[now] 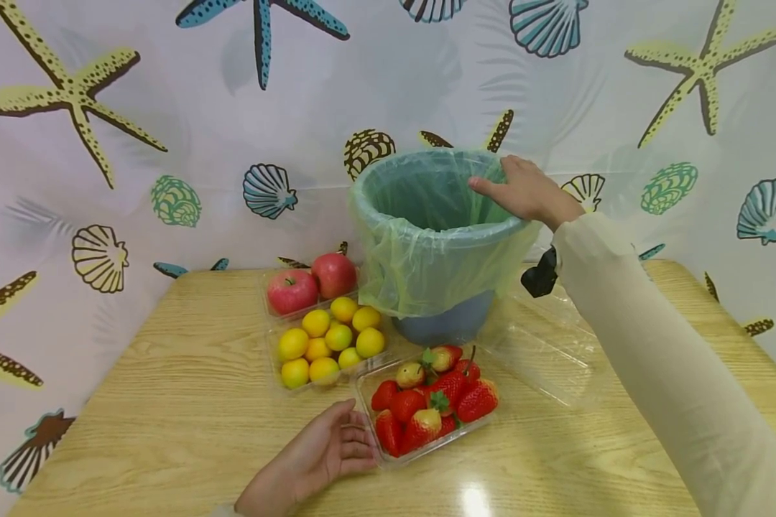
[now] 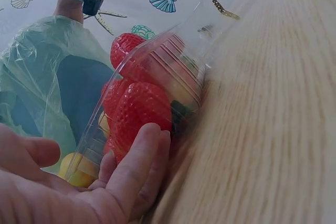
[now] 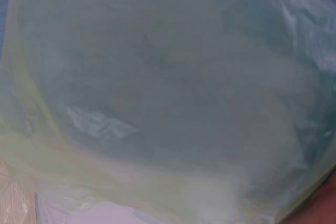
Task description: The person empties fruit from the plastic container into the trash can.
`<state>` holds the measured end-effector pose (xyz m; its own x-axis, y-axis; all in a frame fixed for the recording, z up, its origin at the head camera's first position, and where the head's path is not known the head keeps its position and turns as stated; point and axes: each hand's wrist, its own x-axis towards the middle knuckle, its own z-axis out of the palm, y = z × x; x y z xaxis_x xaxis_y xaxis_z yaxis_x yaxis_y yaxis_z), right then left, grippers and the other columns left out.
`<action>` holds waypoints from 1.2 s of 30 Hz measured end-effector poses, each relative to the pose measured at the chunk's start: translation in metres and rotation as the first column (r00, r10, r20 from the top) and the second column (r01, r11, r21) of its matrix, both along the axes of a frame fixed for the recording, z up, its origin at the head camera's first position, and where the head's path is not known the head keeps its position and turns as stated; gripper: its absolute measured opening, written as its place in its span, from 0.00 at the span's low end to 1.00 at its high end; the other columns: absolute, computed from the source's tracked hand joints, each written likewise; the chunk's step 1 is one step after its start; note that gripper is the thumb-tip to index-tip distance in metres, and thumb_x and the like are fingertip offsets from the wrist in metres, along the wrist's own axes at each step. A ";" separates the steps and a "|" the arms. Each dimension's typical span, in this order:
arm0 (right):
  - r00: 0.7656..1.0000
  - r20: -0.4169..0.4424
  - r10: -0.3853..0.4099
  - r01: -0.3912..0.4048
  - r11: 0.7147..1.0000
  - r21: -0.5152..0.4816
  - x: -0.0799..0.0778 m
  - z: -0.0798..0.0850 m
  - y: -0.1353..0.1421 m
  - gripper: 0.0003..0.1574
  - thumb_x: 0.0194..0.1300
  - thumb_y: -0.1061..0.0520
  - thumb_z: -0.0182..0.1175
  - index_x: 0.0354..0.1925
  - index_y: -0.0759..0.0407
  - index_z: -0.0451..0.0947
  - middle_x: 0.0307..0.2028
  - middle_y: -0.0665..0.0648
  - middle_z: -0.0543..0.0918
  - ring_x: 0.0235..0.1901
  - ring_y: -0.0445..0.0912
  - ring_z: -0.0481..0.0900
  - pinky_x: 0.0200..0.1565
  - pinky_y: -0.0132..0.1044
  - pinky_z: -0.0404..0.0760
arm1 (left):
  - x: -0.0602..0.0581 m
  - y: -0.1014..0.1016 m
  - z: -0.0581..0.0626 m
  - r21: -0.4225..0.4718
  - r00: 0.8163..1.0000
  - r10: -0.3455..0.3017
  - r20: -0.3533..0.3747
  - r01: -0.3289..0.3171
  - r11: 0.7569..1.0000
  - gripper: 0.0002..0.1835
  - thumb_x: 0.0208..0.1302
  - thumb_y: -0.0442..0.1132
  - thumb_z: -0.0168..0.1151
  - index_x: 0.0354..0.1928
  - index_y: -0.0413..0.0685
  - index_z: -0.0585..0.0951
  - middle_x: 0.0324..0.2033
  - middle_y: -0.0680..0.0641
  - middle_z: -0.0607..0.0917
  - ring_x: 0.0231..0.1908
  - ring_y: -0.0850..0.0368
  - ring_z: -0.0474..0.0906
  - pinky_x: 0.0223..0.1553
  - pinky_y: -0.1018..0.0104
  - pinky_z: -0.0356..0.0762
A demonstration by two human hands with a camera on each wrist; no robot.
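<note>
Touching the left end of the tray (image 1: 441,443) with the left hand (image 1: 328,446), thumb apart from the relaxed fingers, resting against the plastic rather than clamped on it. Heaped in the tray: strawberries (image 1: 409,406), mostly red (a few pale yellow in part), some with green leaves. Set down on the wooden table (image 1: 187,402), in front of the bin (image 1: 442,327).

Resting the right hand (image 1: 529,190) on the right side of the bin's rim, over the bag (image 1: 427,269), with thumb stretched out straight above the opening. Cannot tell the grip of the fingers: partly hidden in the head view, and no clearer in the right wrist view, filled mostly with blurred plastic. Draped over the rim and hanging down outside: the bag, thin and yellow-green. Below its edge, bare blue wall.

To the left of the bin, just beside the strawberries, in plastic: yellow fruit (image 1: 318,349). Behind these, two red apples (image 1: 293,293), side by side. To the right of the bin: see-through containers (image 1: 550,362), hard to make out singly. Under the right wrist, a dark device (image 1: 540,273). At the back, a pale cloth (image 1: 330,100) printed with starfish and shells.
</note>
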<state>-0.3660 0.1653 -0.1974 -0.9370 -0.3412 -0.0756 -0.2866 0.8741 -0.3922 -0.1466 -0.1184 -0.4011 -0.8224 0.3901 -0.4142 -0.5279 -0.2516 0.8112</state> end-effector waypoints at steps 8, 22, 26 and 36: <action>1.000 0.002 -0.003 0.003 1.000 -0.001 0.000 0.000 0.000 0.56 0.69 0.28 0.33 0.73 0.66 0.28 0.74 0.67 0.33 0.74 0.60 0.32 0.72 0.55 0.40 | 0.002 0.001 0.002 0.016 1.000 0.004 0.003 -0.004 1.000 0.18 0.75 0.49 0.35 0.33 0.51 0.73 0.28 0.52 0.80 0.31 0.60 0.81 0.41 0.66 0.83; 1.000 0.011 -0.008 0.008 1.000 -0.014 0.001 0.000 0.000 0.57 0.69 0.28 0.34 0.73 0.66 0.27 0.74 0.66 0.32 0.74 0.59 0.32 0.72 0.56 0.40 | 0.002 -0.001 0.007 0.012 1.000 -0.001 -0.005 0.001 1.000 0.19 0.75 0.49 0.36 0.30 0.52 0.74 0.28 0.51 0.80 0.32 0.59 0.81 0.41 0.65 0.83; 1.000 0.010 -0.009 0.009 1.000 -0.018 0.002 0.001 0.001 0.57 0.69 0.28 0.34 0.73 0.66 0.27 0.74 0.66 0.32 0.74 0.59 0.32 0.72 0.56 0.40 | 0.002 -0.001 0.008 0.017 1.000 -0.008 -0.012 0.008 1.000 0.19 0.75 0.50 0.36 0.30 0.53 0.73 0.29 0.51 0.80 0.32 0.59 0.81 0.42 0.65 0.83; 1.000 0.003 0.008 -0.008 0.999 -0.043 0.002 -0.001 0.002 0.56 0.70 0.29 0.35 0.73 0.65 0.28 0.75 0.65 0.32 0.74 0.59 0.33 0.72 0.55 0.41 | 0.004 0.003 0.010 -0.040 0.997 0.073 -0.020 -0.073 0.996 0.14 0.71 0.46 0.43 0.29 0.54 0.75 0.29 0.52 0.77 0.33 0.59 0.76 0.40 0.62 0.81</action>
<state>-0.3645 0.1672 -0.1985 -0.9339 -0.3518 -0.0640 -0.2923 0.8542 -0.4301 -0.1427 -0.1149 -0.3909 -0.8558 0.3118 -0.4128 -0.4940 -0.2552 0.8312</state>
